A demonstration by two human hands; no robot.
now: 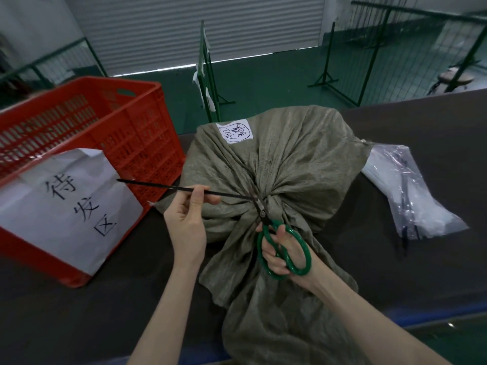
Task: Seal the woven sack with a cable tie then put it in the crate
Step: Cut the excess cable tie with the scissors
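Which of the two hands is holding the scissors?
The right hand, fingers through the handles of the green scissors; the left hand only pinches the black cable tie.

1. Left hand (185, 222), forearm reaching up from below, pinches the cable tie (158, 186) between thumb and fingertips.
2. Right hand (275, 255) grips the scissors (306, 255), fingers through the handles.

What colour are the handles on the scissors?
Green. The scissors have green loop handles, seen clearly in the head view, held by the right hand.

Dim indoor light, soft focus, curved edges (wide-angle), slight blur
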